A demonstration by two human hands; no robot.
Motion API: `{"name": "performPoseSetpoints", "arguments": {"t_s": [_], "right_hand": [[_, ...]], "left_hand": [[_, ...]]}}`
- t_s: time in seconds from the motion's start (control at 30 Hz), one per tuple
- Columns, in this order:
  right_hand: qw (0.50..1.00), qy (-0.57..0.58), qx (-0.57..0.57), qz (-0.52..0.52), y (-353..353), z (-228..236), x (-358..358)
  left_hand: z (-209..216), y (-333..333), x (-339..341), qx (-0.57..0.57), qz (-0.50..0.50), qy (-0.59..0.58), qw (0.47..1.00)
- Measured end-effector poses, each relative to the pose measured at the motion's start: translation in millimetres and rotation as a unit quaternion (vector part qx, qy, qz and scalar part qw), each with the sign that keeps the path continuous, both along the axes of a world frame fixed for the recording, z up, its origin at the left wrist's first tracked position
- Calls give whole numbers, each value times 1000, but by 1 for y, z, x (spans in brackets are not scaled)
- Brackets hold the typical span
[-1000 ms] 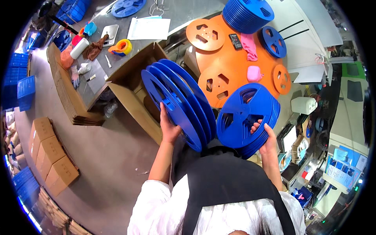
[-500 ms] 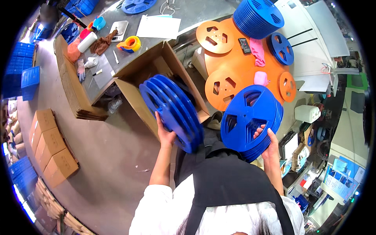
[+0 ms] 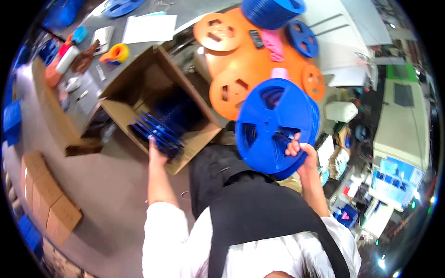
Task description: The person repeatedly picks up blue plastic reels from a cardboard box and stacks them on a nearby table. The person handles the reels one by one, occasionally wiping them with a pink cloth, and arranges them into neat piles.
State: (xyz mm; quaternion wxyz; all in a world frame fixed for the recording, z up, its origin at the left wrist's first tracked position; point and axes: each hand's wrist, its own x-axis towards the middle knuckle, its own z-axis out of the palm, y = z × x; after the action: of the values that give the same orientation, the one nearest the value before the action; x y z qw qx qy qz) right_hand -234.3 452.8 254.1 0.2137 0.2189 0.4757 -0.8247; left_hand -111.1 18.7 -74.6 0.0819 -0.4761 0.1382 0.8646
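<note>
An open cardboard box (image 3: 121, 109) stands to the front left, tilted in the picture. My left hand (image 3: 157, 153) grips a small set of blue plastic reels (image 3: 160, 134), which is inside the box mouth along its near side. Deeper in the box, more dark blue reels (image 3: 178, 111) sit in shadow. My right hand (image 3: 303, 155) holds a stack of blue reels (image 3: 277, 125) upright in front of me, its fingers hooked through a slot in the front face and its thumb closed against them. Motion blurs the left hand's reels.
Beyond the right stack is an orange round surface (image 3: 220, 61) with orange reels (image 3: 227, 90), a tall pile of blue reels (image 3: 266, 18) and pink cloth (image 3: 273, 46). A grey worktable (image 3: 118, 76) bears tape rolls (image 3: 117, 53) and paper (image 3: 149, 28). Closed cartons (image 3: 51, 199) stand at left.
My left hand has carried its blue reels left and forward, from in front of the box into its opening. The right hand still holds its stack. The whole view has shifted.
</note>
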Motion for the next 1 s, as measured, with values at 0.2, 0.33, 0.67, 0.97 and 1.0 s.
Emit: {"name": "performPoseSetpoints", "arguments": {"t_s": [0.2, 0.33, 0.67, 0.97, 1.0], "right_hand": [[966, 116, -231, 36, 20, 3, -17], [918, 167, -360, 18, 29, -3, -17], [882, 186, -432, -23, 9, 15, -26], [910, 183, -371, -2, -5, 11, -33], [916, 188, -355, 18, -10, 6, -32]], "left_hand": [[-2, 4, 6, -259, -93, -153, 949], [42, 25, -14, -309, -121, -85, 939], [142, 76, -88, -521, -130, 113, 836], [293, 179, -142, -675, -294, 277, 617], [292, 190, -144, -620, -357, 288, 636]]}}
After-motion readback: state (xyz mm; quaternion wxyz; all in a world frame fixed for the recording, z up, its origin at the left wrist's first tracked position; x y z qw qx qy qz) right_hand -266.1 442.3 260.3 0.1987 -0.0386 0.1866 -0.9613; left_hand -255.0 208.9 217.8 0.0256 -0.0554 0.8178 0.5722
